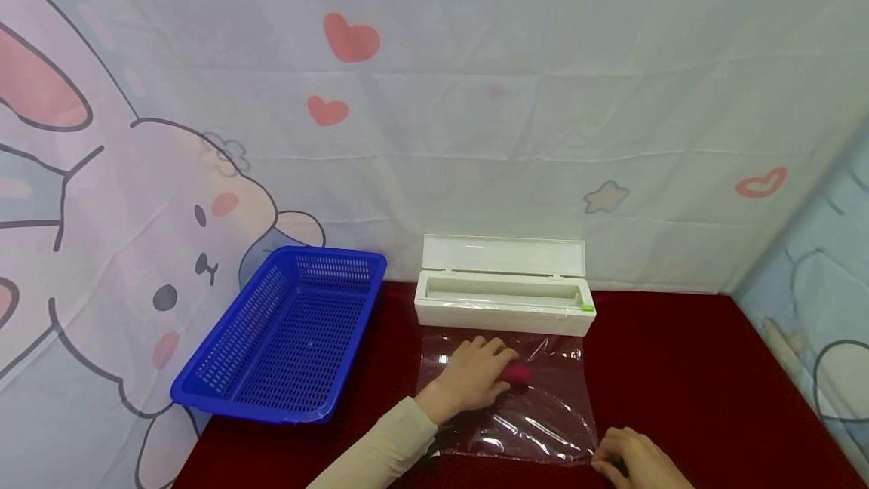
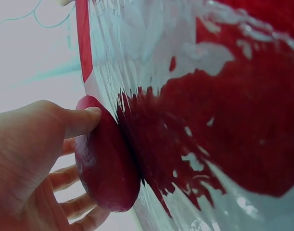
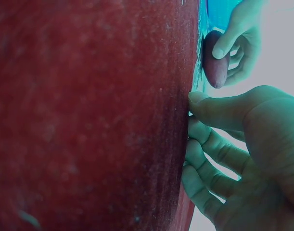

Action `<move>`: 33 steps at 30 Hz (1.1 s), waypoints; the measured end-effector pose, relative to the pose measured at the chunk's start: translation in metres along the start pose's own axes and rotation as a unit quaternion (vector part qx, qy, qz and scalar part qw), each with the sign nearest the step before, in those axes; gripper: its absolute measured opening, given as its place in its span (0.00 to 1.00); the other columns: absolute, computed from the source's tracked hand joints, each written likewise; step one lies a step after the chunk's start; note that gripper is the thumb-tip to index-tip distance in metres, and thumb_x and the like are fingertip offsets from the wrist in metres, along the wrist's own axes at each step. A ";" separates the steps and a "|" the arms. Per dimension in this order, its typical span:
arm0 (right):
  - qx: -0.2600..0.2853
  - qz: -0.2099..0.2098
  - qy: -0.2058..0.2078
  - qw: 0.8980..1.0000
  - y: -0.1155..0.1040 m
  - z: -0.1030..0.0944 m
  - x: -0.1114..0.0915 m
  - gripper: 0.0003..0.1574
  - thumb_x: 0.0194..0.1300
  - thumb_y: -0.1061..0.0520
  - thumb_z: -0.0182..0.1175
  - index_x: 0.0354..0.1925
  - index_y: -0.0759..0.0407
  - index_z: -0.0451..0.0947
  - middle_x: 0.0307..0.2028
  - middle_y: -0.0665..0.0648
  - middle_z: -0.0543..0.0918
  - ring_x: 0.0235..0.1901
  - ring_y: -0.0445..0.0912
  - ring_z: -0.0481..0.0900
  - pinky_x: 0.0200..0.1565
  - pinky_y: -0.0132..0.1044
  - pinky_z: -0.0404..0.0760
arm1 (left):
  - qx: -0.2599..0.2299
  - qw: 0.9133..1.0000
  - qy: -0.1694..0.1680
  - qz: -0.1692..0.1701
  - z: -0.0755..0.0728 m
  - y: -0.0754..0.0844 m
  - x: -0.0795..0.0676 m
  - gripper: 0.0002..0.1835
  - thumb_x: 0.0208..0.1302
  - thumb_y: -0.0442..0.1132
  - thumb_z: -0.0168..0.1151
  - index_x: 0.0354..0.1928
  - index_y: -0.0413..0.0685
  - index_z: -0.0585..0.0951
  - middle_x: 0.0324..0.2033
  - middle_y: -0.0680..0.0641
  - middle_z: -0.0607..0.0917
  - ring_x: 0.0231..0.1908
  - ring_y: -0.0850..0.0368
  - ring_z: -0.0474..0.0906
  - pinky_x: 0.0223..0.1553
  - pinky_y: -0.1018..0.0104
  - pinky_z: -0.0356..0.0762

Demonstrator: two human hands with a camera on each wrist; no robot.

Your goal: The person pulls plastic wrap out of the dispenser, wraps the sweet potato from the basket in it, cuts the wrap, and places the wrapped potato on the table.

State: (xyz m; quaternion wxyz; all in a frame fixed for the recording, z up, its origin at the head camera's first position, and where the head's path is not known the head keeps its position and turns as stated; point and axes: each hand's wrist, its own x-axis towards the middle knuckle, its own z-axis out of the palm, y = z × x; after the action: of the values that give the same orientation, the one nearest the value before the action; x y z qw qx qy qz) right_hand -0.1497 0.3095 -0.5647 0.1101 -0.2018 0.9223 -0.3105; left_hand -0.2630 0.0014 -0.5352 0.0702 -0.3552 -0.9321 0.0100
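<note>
A clear sheet of plastic wrap (image 1: 543, 413) lies over the dark red cloth, in front of a white wrap dispenser (image 1: 505, 321) whose lid stands up. On the sheet sits a smooth, oval, reddish-purple sweet potato (image 2: 106, 159). My left hand (image 1: 471, 376) holds it from the left, thumb on its upper side and fingers behind it in the left wrist view. At the sheet's near right corner, my right hand (image 1: 634, 459) pinches the edge between thumb and fingertips. The right wrist view shows those fingertips (image 3: 197, 127) low against the cloth.
A blue plastic basket (image 1: 339, 387) stands to the left of the dispenser. A green slider (image 1: 587, 308) sits at the dispenser's right end. Behind the table hangs a pale printed curtain (image 1: 475, 134). Part of a small green-and-white thing (image 1: 432, 450) shows beside my left sleeve.
</note>
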 end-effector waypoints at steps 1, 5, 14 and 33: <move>0.001 0.000 -0.001 1.000 0.000 0.000 0.000 0.07 0.71 0.53 0.71 0.32 0.46 0.88 0.32 0.37 0.80 0.32 0.30 0.68 0.33 0.30 0.73 | 0.000 1.000 0.001 0.000 0.000 0.000 0.000 0.26 0.71 0.57 0.69 0.68 0.64 0.79 0.60 0.55 0.83 0.56 0.53 0.81 0.54 0.61 0.81; 0.004 0.001 -0.004 1.000 -0.001 0.000 0.000 0.07 0.71 0.53 0.71 0.32 0.46 0.88 0.32 0.37 0.80 0.32 0.30 0.68 0.33 0.30 0.73 | 0.001 1.000 0.003 0.001 0.000 0.000 -0.001 0.27 0.71 0.57 0.69 0.68 0.64 0.78 0.60 0.55 0.83 0.56 0.53 0.81 0.54 0.61 0.81; 0.008 0.001 -0.004 1.000 0.000 0.001 0.000 0.08 0.71 0.53 0.71 0.32 0.46 0.87 0.32 0.37 0.80 0.32 0.30 0.68 0.33 0.30 0.73 | 0.003 1.000 -0.005 -0.002 -0.003 -0.003 -0.001 0.27 0.72 0.58 0.67 0.69 0.63 0.78 0.61 0.55 0.83 0.56 0.53 0.81 0.55 0.61 0.81; 0.017 0.019 -0.014 1.000 0.002 0.001 0.002 0.07 0.71 0.52 0.71 0.32 0.45 0.88 0.32 0.38 0.80 0.31 0.31 0.69 0.33 0.30 0.74 | -0.023 0.999 0.025 -0.004 -0.015 -0.011 -0.007 0.22 0.74 0.55 0.66 0.65 0.59 0.80 0.58 0.54 0.84 0.54 0.53 0.82 0.54 0.63 0.82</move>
State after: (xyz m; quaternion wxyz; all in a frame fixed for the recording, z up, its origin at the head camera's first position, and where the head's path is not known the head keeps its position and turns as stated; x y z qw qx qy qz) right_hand -0.1516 0.3100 -0.5664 0.1322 -0.1866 0.9190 -0.3213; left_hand -0.2632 -0.0121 -0.5203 0.0849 -0.3530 -0.9315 -0.0209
